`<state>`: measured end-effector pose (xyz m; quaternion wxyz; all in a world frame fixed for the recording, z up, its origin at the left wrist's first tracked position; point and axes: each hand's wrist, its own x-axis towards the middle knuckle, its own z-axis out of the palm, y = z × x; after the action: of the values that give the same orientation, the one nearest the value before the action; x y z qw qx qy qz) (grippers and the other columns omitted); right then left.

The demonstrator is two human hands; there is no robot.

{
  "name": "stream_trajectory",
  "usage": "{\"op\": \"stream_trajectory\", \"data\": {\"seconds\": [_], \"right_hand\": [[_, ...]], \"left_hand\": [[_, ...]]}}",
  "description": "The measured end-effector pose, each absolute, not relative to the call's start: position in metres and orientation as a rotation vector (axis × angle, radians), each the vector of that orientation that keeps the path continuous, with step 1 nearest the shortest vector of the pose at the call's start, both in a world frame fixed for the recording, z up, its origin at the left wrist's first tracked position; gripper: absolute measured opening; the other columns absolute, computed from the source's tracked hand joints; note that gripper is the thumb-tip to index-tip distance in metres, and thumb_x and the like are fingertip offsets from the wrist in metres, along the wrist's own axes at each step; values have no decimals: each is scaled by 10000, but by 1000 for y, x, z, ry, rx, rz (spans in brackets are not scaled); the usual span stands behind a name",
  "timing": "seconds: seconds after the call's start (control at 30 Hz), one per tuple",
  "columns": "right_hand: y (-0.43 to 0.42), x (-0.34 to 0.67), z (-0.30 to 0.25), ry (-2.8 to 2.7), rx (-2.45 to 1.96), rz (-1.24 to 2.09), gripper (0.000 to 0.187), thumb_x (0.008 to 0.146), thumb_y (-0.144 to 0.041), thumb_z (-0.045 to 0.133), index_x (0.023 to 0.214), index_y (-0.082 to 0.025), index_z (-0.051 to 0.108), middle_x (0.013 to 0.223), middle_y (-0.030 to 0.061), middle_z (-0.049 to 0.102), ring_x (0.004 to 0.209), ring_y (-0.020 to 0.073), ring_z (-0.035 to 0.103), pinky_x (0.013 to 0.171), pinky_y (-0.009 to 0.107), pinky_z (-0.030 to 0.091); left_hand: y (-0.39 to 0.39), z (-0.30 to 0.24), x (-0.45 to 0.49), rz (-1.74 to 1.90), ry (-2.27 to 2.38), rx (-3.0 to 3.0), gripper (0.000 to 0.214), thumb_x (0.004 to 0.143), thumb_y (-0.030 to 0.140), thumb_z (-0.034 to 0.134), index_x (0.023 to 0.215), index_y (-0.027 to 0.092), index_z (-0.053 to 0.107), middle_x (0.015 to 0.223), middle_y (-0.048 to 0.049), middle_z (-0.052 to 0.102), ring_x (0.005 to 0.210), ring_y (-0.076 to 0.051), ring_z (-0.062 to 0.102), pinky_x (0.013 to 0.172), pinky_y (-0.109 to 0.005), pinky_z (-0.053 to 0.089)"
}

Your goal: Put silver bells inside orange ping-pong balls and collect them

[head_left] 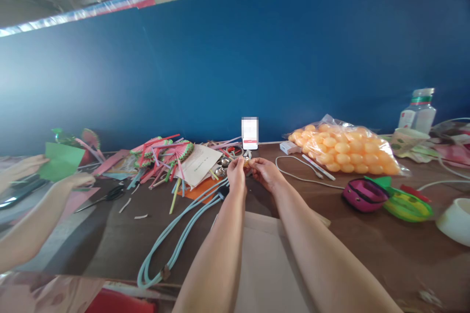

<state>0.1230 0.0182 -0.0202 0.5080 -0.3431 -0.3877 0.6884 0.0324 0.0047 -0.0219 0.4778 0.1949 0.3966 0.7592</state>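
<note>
From afar I see silver balls (221, 171) near the far edge of the table (323, 201), just left of my left hand (237, 174). Its fingers seem pinched on a small shiny piece (246, 160) near that edge; my right hand (267, 174) grips it from the right, neither hand nearer. Fingertips hide most of it; I can't make out its long axis.

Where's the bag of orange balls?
In the head view, the bag lies on the table, right of the person's right hand, just behind the purple pouch and before the blue wall.
</note>
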Motion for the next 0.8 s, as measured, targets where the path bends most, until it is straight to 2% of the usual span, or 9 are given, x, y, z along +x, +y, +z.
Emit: {"op": "stream_trajectory", "data": {"seconds": [0.33,0.6,0.8], "right_hand": [[17,123,-18,-951,-804,1643,284,561,-277,861,659,-177,614,569,-25,590,475,50,439,436,166,370],[14,125,-15,-907,-702,1743,258,603,-226,846,672,-161,606,606,-13,591,474,41,454,436,160,385],[15,126,-15,-869,-655,1776,267,580,-207,856,663,-157,607,639,-7,614,477,35,447,417,151,370]], "left_hand": [[5,-23,33,1840,973,511,387,622,430,806,776,152,586,631,10,587,548,-110,552,598,-273,470],[-1,-15,34,1816,946,472,365,637,403,803,761,140,583,627,11,581,537,-104,549,574,-254,461],[-3,-12,34,1805,950,466,338,665,380,788,774,141,576,632,5,592,528,-110,562,573,-259,470]]}}
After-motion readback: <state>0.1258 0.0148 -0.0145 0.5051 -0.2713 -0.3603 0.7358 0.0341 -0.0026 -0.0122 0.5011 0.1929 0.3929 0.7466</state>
